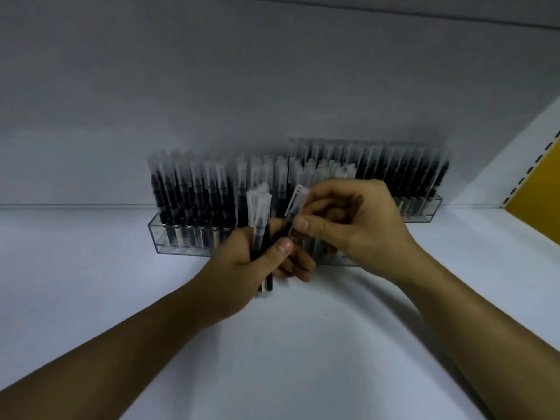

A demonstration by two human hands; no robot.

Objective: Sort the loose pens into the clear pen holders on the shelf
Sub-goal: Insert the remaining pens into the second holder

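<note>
Pens (pixel 260 234), labels too blurred

Both hands meet mid-shelf (pixel 91 283). Left hand (pixel 242 268) grips a bundle of pens (pixel 260 225), caps up, thumb pressed across the barrels. Right hand (pixel 357 225) pinches a single pen (pixel 293 213) tilted beside the bundle, clear cap on top. Behind them, two clear holders (pixel 181 237) packed with upright black pens (pixel 194 189). A yellow panel (pixel 536 189) sits far right.
</note>
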